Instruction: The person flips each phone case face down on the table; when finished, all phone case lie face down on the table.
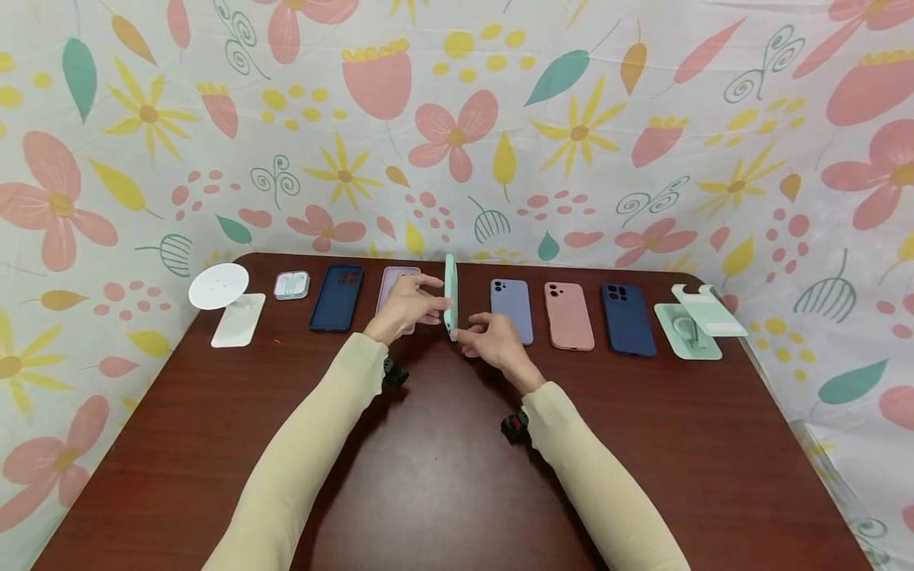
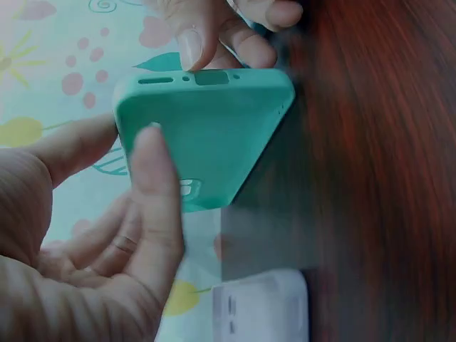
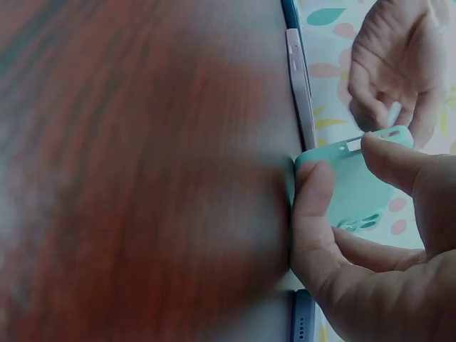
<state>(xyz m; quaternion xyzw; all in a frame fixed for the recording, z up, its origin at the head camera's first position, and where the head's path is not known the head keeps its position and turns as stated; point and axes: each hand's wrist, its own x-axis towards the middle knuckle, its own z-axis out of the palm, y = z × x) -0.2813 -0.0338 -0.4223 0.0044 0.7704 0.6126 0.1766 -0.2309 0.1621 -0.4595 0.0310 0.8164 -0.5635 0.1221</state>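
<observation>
- Floral-print fabric [image 1: 457,143] forms the backdrop on all sides of a dark reddish wooden table [image 1: 443,476].
- Two forearms in cream sleeves [image 1: 307,460] extend from the near edge toward the far half of the table.
- Right hand [image 1: 496,342]: thumb and fingers pinch the near end of a mint-green phone case [image 1: 451,295]; the right wrist view shows the thumb on one face and a fingertip on the end edge, by the port cutouts.
- Left hand [image 1: 408,305]: fingers curled onto the left face of the same case; the left wrist view shows the thumb [image 2: 158,178] lying across its back.
- Mint-green phone case: stands on its long edge on the table, in the middle of the far row and gripped by both hands.
- Far row, left to right: white round stand [image 1: 219,287] on a flat base, earbud case [image 1: 291,285], dark blue phone case [image 1: 337,296], pale pink phone case [image 1: 397,279] partly under the left hand, lavender phone case [image 1: 511,309], salmon phone case [image 1: 568,315], navy phone case [image 1: 627,318].
- Right end of the row: a mint-green holder [image 1: 689,329], probably a phone stand, with a white piece on top.
</observation>
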